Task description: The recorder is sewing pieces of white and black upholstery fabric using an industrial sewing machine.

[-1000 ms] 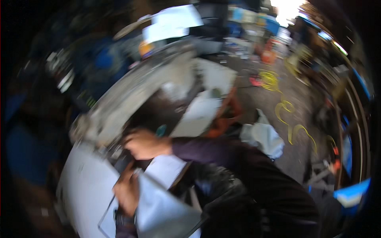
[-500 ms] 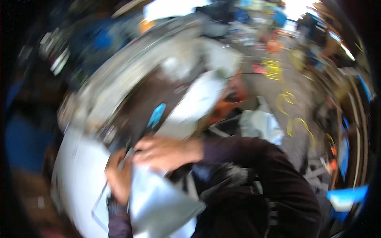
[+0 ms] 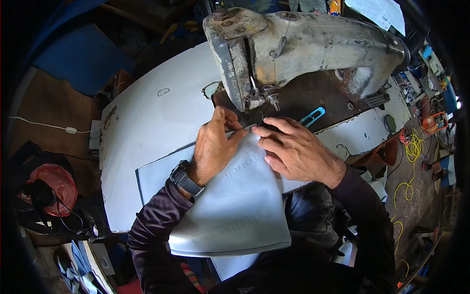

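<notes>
A white sheet of sewing material (image 3: 230, 210) with a dark edge and faint print lies folded across the table's front and my lap. Its narrow far end is just in front of the needle area of an old, worn sewing machine (image 3: 313, 46). My left hand (image 3: 215, 147), wearing a black watch (image 3: 186, 177), has its thumb and curled fingers closed on the sheet's far edge. My right hand (image 3: 301, 152) rests on the right side of that end, its fingertips spread and touching the sheet. Beyond the right fingers, a light-blue slotted tool (image 3: 312, 117) lies on the machine bed.
The white tabletop (image 3: 142, 117) has chipped edges. To the left are a red-lined dark bag (image 3: 49, 188) and a white cord (image 3: 68, 130). A coiled yellow cable (image 3: 413, 147) lies on the floor at the right. A paper sheet (image 3: 379, 13) is behind the machine.
The view has swung to the right and steadied after a blurred frame. My hands have moved apart from their overlap, each now at one side of the sheet's far end.
</notes>
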